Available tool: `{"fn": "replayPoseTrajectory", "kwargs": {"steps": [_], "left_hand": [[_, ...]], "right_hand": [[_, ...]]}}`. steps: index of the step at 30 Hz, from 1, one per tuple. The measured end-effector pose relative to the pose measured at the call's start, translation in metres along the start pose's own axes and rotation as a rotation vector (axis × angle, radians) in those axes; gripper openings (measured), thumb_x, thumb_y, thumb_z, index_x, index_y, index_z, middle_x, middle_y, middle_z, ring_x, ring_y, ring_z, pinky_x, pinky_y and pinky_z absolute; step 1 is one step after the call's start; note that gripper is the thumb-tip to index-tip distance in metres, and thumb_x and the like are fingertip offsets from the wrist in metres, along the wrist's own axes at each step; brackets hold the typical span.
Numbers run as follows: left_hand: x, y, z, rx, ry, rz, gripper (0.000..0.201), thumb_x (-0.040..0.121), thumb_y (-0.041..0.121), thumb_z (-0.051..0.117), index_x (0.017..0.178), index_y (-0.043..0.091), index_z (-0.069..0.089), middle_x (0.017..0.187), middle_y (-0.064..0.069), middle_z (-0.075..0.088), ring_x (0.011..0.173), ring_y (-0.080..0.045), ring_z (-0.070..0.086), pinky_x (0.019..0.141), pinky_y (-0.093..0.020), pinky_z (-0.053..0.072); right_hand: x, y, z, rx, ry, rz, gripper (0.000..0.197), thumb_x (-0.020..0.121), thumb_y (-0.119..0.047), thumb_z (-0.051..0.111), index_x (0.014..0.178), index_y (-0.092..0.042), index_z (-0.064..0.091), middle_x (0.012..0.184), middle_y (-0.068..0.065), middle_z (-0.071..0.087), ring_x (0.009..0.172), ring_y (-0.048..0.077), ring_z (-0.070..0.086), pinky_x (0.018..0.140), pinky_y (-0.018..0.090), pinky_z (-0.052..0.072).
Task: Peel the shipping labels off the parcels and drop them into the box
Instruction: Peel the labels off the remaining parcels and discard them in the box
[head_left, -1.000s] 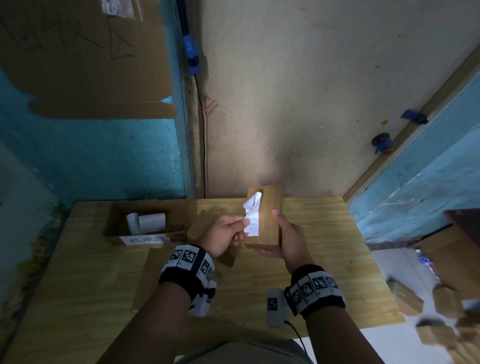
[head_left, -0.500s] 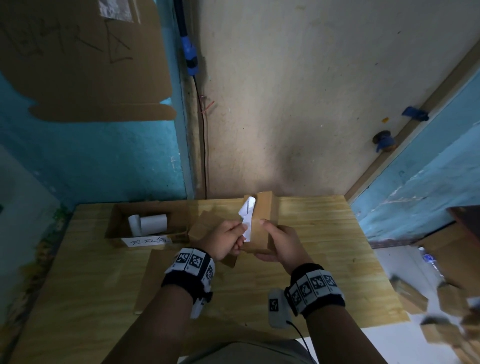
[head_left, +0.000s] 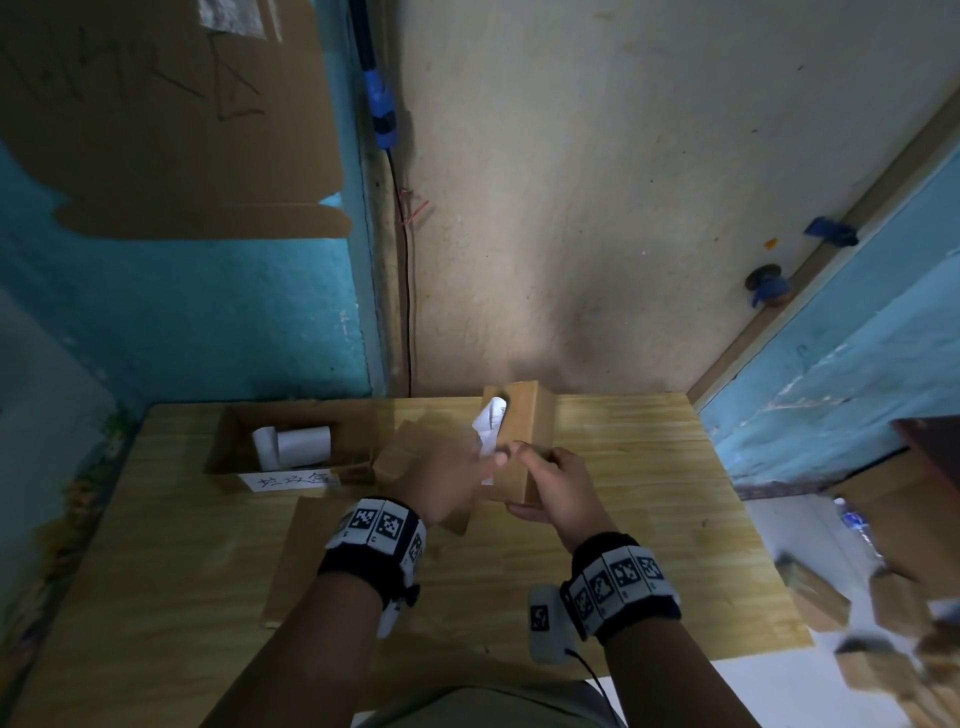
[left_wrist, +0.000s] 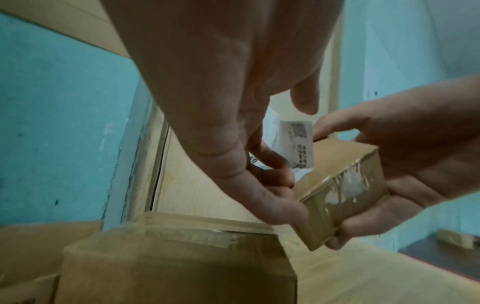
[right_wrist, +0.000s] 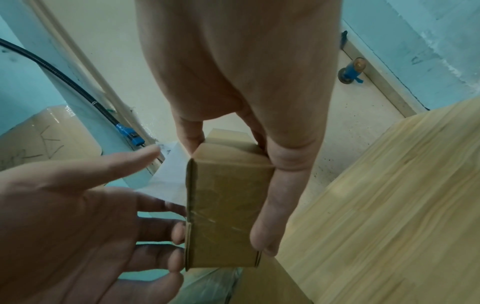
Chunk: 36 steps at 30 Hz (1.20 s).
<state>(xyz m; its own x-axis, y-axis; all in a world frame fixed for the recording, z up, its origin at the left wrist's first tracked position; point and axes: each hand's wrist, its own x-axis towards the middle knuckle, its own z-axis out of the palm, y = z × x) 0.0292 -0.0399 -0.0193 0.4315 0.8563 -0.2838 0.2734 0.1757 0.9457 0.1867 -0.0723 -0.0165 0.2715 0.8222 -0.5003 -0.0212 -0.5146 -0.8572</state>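
A small brown parcel (head_left: 524, 441) is held up over the table's middle, gripped by my right hand (head_left: 556, 483) around its sides and bottom. Its white shipping label (head_left: 488, 431) stands partly peeled off the parcel's left face, curling at the top. My left hand (head_left: 447, 483) is at the label, with its thumb in front and its fingers behind. The left wrist view shows the printed label (left_wrist: 298, 142) above the taped parcel (left_wrist: 342, 191). In the right wrist view the label (right_wrist: 168, 174) juts left from the parcel (right_wrist: 226, 205).
An open cardboard box (head_left: 228, 452) with rolled white labels (head_left: 301, 444) sits at the table's back left. Another parcel (head_left: 400, 457) lies beside it under my left hand. A flat cardboard sheet (head_left: 296, 561) and a grey device (head_left: 543, 618) lie nearer. Several parcels (head_left: 883, 623) lie right.
The right hand has turned the parcel so its narrow side faces me. The label looks narrower and stands further off the face. Both hands have drawn closer together.
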Motion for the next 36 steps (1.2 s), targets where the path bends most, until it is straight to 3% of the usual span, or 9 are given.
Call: {"fn": "replayPoseTrajectory", "kwargs": {"steps": [3,6,11,14,17,21,24,28,36], "left_hand": [[0.003,-0.003,0.001,0.083,0.044,0.013,0.027,0.095,0.037,0.053,0.102,0.011,0.059,0.076,0.002,0.059,0.068,-0.012,0.060,0.059,-0.026,0.052],[0.004,-0.005,0.001,0.131,0.103,0.019,0.036,0.096,0.045,0.045,0.100,0.012,0.060,0.079,-0.008,0.065,0.068,-0.021,0.064,0.054,-0.029,0.052],[0.007,-0.007,0.001,0.213,0.182,0.092,0.062,0.088,0.063,0.039,0.082,0.007,0.064,0.077,-0.017,0.068,0.071,-0.030,0.065,0.072,-0.046,0.052],[0.008,-0.006,0.001,0.249,0.217,0.078,0.055,0.098,0.050,0.038,0.072,0.006,0.059,0.068,-0.015,0.061,0.064,-0.028,0.060,0.064,-0.037,0.045],[0.008,-0.007,0.000,0.280,0.223,0.099,0.057,0.100,0.046,0.035,0.075,0.001,0.059,0.070,-0.018,0.061,0.065,-0.030,0.060,0.065,-0.041,0.046],[0.007,-0.006,0.001,0.275,0.202,0.125,0.050,0.101,0.042,0.035,0.070,0.009,0.056,0.059,-0.002,0.055,0.053,-0.015,0.053,0.059,-0.032,0.043],[0.007,-0.007,0.001,0.272,0.198,0.148,0.051,0.101,0.039,0.035,0.073,0.005,0.059,0.057,0.000,0.054,0.049,-0.010,0.051,0.056,-0.026,0.042],[0.007,-0.011,0.001,0.279,0.201,0.176,0.047,0.102,0.036,0.036,0.066,0.014,0.056,0.056,0.003,0.054,0.046,-0.003,0.050,0.056,-0.021,0.041],[0.007,-0.016,0.000,0.252,0.192,0.135,0.044,0.102,0.035,0.036,0.073,0.011,0.059,0.062,0.000,0.057,0.053,-0.007,0.054,0.059,-0.021,0.042]], "right_hand": [[-0.002,-0.002,0.001,-0.018,-0.012,-0.019,0.044,0.095,-0.035,0.070,0.129,-0.012,0.056,0.117,0.006,0.064,0.104,0.025,0.066,0.083,0.046,0.065],[-0.004,-0.004,0.003,-0.030,-0.025,-0.034,0.038,0.096,-0.033,0.070,0.126,-0.016,0.054,0.114,0.001,0.062,0.101,0.020,0.064,0.087,0.047,0.063],[-0.007,-0.005,0.006,-0.065,-0.052,-0.073,0.042,0.097,-0.031,0.068,0.132,-0.014,0.054,0.115,-0.002,0.063,0.101,0.018,0.065,0.089,0.046,0.062],[-0.007,-0.005,0.006,-0.065,-0.044,-0.077,0.044,0.097,-0.032,0.067,0.134,-0.013,0.053,0.113,-0.002,0.062,0.101,0.018,0.064,0.087,0.044,0.063],[-0.008,-0.005,0.004,-0.053,-0.032,-0.053,0.049,0.097,-0.034,0.068,0.137,-0.011,0.053,0.119,0.001,0.061,0.103,0.019,0.063,0.089,0.047,0.063],[-0.008,-0.005,0.004,-0.025,-0.024,-0.029,0.049,0.096,-0.036,0.068,0.135,-0.011,0.055,0.123,0.005,0.063,0.106,0.024,0.065,0.086,0.047,0.064],[-0.008,-0.005,0.004,-0.007,-0.029,-0.018,0.048,0.096,-0.037,0.068,0.134,-0.011,0.057,0.128,0.009,0.065,0.109,0.026,0.066,0.081,0.042,0.064],[-0.009,-0.007,0.004,0.022,-0.033,-0.013,0.048,0.098,-0.036,0.066,0.136,-0.010,0.056,0.119,0.004,0.065,0.106,0.024,0.064,0.083,0.044,0.063],[-0.012,-0.004,0.004,0.016,-0.055,0.009,0.053,0.098,-0.039,0.064,0.142,-0.011,0.052,0.118,0.001,0.062,0.109,0.025,0.061,0.091,0.049,0.062]]}}
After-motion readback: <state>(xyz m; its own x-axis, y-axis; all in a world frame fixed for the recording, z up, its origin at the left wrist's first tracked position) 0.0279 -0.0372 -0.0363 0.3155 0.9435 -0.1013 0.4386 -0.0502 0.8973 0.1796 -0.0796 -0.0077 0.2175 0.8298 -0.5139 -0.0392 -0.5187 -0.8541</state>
